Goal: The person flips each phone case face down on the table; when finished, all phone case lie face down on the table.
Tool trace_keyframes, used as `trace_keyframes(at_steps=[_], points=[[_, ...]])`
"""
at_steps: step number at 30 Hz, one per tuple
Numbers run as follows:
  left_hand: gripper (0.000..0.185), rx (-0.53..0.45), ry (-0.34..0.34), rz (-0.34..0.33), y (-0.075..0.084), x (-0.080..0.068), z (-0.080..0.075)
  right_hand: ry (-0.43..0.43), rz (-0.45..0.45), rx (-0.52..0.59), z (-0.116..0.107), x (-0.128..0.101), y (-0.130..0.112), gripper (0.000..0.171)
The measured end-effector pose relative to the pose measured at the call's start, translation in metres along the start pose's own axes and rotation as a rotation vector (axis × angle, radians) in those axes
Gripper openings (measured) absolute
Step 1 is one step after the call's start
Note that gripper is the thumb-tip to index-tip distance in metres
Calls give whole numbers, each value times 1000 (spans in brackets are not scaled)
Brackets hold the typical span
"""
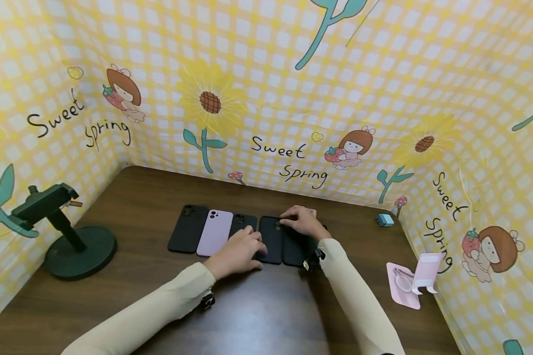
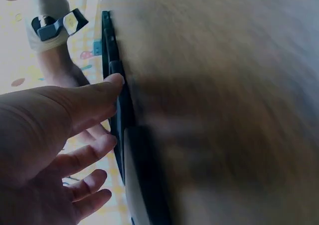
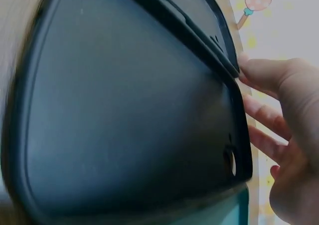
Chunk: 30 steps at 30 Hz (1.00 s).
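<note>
Black phone cases (image 1: 271, 240) under both flat-fingered hands, left hand (image 1: 240, 249), right hand (image 1: 301, 222), "Sweet Spring" backdrop (image 1: 293, 158)

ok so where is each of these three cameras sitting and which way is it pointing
Head: worn on the head, looking forward and down at the table and the row of phone cases; both sleeved arms, left hand and right hand show.
Left wrist: on the left wrist, looking along the tabletop at the case edges; the left hand's fingers show.
Right wrist: on the right wrist, close over a black case; the right hand's fingers show.
Shared: all three see the black cases; the head view sees both hands.
</note>
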<state>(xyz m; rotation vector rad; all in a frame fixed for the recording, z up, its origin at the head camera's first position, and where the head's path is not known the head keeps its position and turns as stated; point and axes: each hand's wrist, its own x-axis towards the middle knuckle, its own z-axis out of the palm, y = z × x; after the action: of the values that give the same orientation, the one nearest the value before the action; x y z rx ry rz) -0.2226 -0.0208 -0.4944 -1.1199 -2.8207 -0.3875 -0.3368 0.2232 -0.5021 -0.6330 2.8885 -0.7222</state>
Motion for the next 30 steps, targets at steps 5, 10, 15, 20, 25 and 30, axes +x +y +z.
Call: trace_keyframes(at_steps=[5,10,15,20,25,30], points=[[12,-5,-34,-17,6,10,7,57,53,-1,8,7,-5,12],[5,-20,-13,2,9,13,11,95,105,9,11,10,-7,6],[5,-20,15,31,11,13,10,102,72,51,11,12,-8,7],[8,-48,46,35,12,9,8,106,66,87,10,12,-10,6],[7,-65,55,-3,14,6,7,105,68,111,10,12,-11,11],[8,-84,49,-34,13,5,4,100,32,167,10,12,-12,22]])
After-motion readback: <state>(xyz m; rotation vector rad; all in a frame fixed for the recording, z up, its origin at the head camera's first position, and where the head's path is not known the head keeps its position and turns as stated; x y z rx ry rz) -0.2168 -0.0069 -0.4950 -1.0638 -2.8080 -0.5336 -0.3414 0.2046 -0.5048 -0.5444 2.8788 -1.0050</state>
